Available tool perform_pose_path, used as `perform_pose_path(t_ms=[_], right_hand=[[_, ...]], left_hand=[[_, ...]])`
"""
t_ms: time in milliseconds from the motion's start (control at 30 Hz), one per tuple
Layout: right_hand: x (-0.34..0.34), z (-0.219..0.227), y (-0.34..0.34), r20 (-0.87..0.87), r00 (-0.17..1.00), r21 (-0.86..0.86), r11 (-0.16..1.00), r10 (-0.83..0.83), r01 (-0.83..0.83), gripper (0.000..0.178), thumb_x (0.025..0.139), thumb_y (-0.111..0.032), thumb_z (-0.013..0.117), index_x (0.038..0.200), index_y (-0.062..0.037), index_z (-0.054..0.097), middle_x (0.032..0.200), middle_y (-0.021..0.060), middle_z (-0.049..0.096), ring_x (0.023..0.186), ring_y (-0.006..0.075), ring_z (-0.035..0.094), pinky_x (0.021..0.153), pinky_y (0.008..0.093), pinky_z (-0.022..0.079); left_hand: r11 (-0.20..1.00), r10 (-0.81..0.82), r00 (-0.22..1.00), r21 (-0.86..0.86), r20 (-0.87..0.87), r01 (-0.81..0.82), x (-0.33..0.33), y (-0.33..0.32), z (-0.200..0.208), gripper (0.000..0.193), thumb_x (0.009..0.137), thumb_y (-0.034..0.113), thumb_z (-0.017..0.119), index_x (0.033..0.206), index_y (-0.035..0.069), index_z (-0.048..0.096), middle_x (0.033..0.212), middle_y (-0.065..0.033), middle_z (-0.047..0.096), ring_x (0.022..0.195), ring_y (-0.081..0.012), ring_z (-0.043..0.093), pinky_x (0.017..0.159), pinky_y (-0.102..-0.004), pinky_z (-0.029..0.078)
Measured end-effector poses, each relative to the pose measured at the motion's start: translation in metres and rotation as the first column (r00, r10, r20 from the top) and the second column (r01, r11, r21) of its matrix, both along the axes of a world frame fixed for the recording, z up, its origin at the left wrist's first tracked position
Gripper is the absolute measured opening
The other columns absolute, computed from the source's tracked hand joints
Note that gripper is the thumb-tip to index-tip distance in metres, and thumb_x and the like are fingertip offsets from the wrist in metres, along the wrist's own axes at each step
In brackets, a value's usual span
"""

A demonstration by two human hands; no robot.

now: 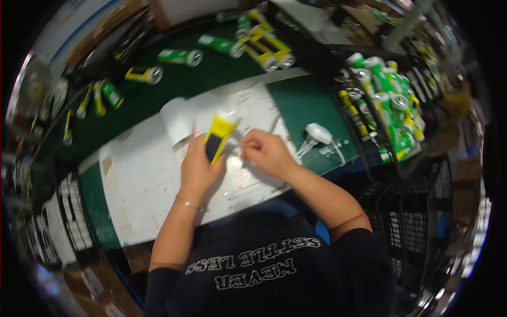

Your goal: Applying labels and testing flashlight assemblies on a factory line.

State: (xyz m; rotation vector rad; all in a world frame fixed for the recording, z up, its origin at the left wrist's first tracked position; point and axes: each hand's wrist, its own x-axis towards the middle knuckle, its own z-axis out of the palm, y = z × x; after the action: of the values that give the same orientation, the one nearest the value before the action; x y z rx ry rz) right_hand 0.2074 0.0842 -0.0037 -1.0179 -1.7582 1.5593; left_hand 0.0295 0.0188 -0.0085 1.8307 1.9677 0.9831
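My left hand [198,166] is wrapped round a yellow flashlight [221,128] with a black panel on its side, its clear end tilted up and away from me. Just to the right, my right hand [268,153] has thumb and fingers pinched together beside the flashlight. Something pale and small shows near those fingertips, too blurred to name. Both hands are above a stained white sheet [134,182] spread on the green table [298,100]. On the sheet, beyond my left hand, lies a curled white piece [177,120].
Along the table's far side lie green flashlights [179,57] and yellow ones [143,74]. A white oval piece with cords [319,133] rests at the right, near scraps of clear plastic [330,151]. Farther right, a black crate [404,169] holds several green flashlights [388,87].
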Motion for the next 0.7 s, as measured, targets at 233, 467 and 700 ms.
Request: perform_pose_path(t_ms=[233,467,700], right_hand=[[0.025,0.009,-0.005,0.435,0.892,0.459,0.883,-0.123,-0.102,0.03,0.075,-0.028,0.064,0.094,-0.0056,0.06,0.084,0.0126,0.066,0.076,0.0277,0.063,0.069,0.0339,0.05],[0.008,0.035,-0.008,0.249,0.948,0.202,0.947,0.197,-0.25,0.044,0.07,-0.038,0.071,0.094,-0.0018,0.061,0.086,0.0127,0.062,0.073,0.0253,0.06,0.068,0.0327,0.048],[0.187,0.121,0.065,0.174,0.554,0.82,0.431,-0.814,0.375,0.033,0.079,-0.033,0.063,0.086,-0.0016,0.06,0.07,0.0094,0.057,0.065,0.0174,0.055,0.055,0.0314,0.04]], left_hand=[[0.974,0.149,0.689,-0.226,0.709,0.022,-0.013,0.013,-0.001,0.041,0.083,0.011,0.06,0.118,0.001,0.043,0.102,-0.0079,0.054,0.098,-0.0155,0.054,0.081,-0.03,0.044],[0.925,-0.179,0.074,0.142,0.981,0.351,0.028,-0.001,0.035,0.056,0.087,0.022,0.056,0.134,0.003,0.032,0.12,-0.0082,0.048,0.118,-0.0212,0.042,0.1,-0.0389,0.033],[0.94,-0.115,0.226,0.033,0.967,0.338,-0.008,-0.016,0.032,0.054,0.088,0.038,0.049,0.132,0.009,0.039,0.119,-0.0054,0.052,0.115,-0.0164,0.044,0.093,-0.0334,0.033]])
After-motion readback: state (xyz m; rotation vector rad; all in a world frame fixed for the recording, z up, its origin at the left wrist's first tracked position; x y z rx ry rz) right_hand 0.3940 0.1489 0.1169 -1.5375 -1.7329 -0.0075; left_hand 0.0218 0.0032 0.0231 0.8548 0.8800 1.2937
